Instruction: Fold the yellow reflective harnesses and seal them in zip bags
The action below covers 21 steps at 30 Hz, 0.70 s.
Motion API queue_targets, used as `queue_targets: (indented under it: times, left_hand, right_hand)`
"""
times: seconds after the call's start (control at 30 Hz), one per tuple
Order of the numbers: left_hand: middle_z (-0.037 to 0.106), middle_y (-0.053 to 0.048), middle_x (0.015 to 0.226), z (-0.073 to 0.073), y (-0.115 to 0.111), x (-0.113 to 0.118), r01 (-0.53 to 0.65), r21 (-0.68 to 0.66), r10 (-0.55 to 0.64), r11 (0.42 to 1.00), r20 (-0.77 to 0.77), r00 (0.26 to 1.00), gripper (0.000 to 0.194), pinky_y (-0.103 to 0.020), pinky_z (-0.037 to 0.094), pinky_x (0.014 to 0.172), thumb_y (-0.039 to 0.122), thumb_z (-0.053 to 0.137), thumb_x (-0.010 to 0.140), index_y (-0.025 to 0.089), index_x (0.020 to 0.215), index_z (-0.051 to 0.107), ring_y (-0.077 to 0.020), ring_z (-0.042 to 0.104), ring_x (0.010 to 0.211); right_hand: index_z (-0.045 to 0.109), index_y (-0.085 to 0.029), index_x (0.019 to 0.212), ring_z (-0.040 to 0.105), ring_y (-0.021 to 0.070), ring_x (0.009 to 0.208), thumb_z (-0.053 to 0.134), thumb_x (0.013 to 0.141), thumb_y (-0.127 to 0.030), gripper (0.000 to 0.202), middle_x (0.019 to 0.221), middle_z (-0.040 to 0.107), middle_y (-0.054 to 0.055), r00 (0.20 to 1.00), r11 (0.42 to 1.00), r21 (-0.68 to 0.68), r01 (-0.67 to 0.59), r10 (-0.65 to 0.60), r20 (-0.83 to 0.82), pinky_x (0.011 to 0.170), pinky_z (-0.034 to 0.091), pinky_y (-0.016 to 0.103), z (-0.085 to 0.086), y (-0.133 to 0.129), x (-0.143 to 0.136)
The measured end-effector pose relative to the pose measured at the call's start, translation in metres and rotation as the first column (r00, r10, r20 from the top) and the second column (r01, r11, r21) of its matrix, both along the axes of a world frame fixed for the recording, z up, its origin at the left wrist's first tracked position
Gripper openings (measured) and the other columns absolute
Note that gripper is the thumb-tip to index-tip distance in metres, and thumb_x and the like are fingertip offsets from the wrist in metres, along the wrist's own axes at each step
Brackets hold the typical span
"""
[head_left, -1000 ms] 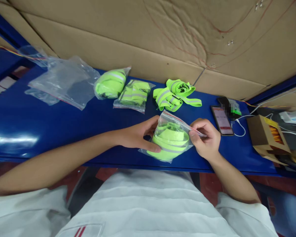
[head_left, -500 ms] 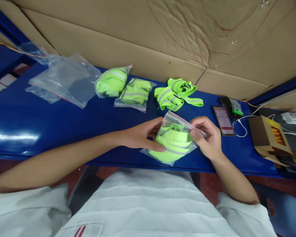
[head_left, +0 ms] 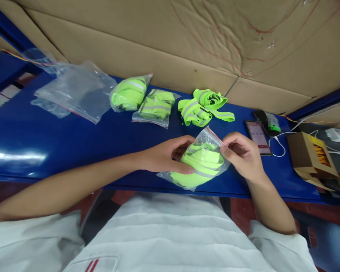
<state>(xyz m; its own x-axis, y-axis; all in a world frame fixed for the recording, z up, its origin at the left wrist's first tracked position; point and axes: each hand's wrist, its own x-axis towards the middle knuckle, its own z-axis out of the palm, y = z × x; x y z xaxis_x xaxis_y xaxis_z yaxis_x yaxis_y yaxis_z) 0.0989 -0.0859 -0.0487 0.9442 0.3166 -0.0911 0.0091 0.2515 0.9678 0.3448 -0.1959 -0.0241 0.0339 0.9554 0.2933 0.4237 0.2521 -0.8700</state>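
Note:
A clear zip bag [head_left: 206,141] with a folded neon-yellow reflective strap [head_left: 200,166] inside is between my hands, above the table's front edge. My left hand [head_left: 174,155] grips the bag's left side, thumb in front and the other fingers partly hidden behind it. With thumb and forefinger, my right hand [head_left: 240,153] pinches the bag's red-lined zip edge at the upper right. Behind the bag lie loose reflective straps [head_left: 205,107], coiled and bundled. To their left are two more filled zip bags, one flat [head_left: 157,105] and one rounder [head_left: 129,92].
Empty clear bags [head_left: 76,90] lie on the blue table [head_left: 82,141] at the left. A phone [head_left: 257,138] with a white cable, a dark object [head_left: 265,121] and an open cardboard box [head_left: 308,155] are at the right. A cardboard wall [head_left: 130,45] stands behind.
My right hand has slid along the zip edge, and the bag's top now leans further right, its opening edge bunched differently. The left hand keeps its grip, shifted slightly right.

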Motion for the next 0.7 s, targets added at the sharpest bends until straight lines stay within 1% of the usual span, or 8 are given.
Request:
queue_targets:
  times: [0.13, 0.27, 0.43, 0.57, 0.7]
  left_hand:
    - [0.068, -0.005, 0.121, 0.0023, -0.0006, -0.0002, -0.004, -0.006, 0.004, 1.0, -0.012, 1.0, 0.062, -0.035, 0.054, 0.1, 0.025, 0.09, 0.075, 0.02, 0.127, 0.058, -0.0237, 0.067, 0.117]
    - [0.068, -0.004, 0.114, 0.0032, -0.0017, 0.0008, 0.004, -0.011, -0.004, 1.0, -0.04, 0.999, 0.061, -0.033, 0.053, 0.094, 0.026, 0.09, 0.075, 0.02, 0.127, 0.058, -0.0222, 0.067, 0.111]
    - [0.068, -0.003, 0.111, 0.0022, -0.0018, 0.0025, 0.003, -0.035, -0.004, 0.999, -0.037, 0.999, 0.058, -0.032, 0.053, 0.092, 0.027, 0.09, 0.075, 0.019, 0.123, 0.059, -0.0204, 0.067, 0.107]
    - [0.069, -0.003, 0.108, 0.0012, -0.0015, 0.0025, -0.005, -0.001, 0.005, 1.0, -0.059, 0.998, 0.057, -0.031, 0.053, 0.088, 0.031, 0.091, 0.074, 0.018, 0.12, 0.06, -0.0207, 0.068, 0.102]
    - [0.071, -0.003, 0.108, 0.0006, -0.0009, 0.0019, 0.002, -0.004, -0.002, 1.0, -0.055, 0.998, 0.056, -0.032, 0.054, 0.089, 0.031, 0.091, 0.074, 0.018, 0.12, 0.062, -0.021, 0.069, 0.101]
  right_hand:
    - [0.066, -0.021, 0.091, 0.055, 0.008, 0.065, 0.07, 0.097, -0.028, 0.009, 0.075, 0.061, -0.003, 0.999, 0.998, -0.05, -0.033, 0.032, -0.018, 0.06, 0.043, 0.019, 0.0, 0.0001, 0.0014]
    - [0.065, -0.021, 0.089, 0.054, 0.0077, 0.064, 0.072, 0.097, -0.031, 0.015, 0.075, 0.061, -0.003, 0.998, 0.994, -0.1, -0.049, 0.044, -0.049, 0.059, 0.041, 0.02, -0.0015, 0.0017, 0.0017]
    - [0.065, -0.021, 0.091, 0.053, 0.0082, 0.065, 0.07, 0.098, -0.034, 0.016, 0.075, 0.06, -0.003, 0.999, 0.995, -0.09, -0.03, 0.026, -0.042, 0.059, 0.041, 0.021, -0.0046, 0.0032, 0.0008]
    - [0.064, -0.021, 0.089, 0.053, 0.0091, 0.064, 0.071, 0.097, -0.034, 0.017, 0.075, 0.06, -0.003, 0.998, 0.995, -0.094, -0.021, 0.016, -0.054, 0.058, 0.04, 0.023, -0.0055, 0.0028, 0.0012]
    - [0.065, -0.021, 0.088, 0.052, 0.0094, 0.063, 0.072, 0.097, -0.037, 0.02, 0.074, 0.06, -0.003, 0.998, 0.993, -0.118, -0.012, 0.005, -0.059, 0.057, 0.04, 0.023, -0.0049, 0.0042, 0.0009]
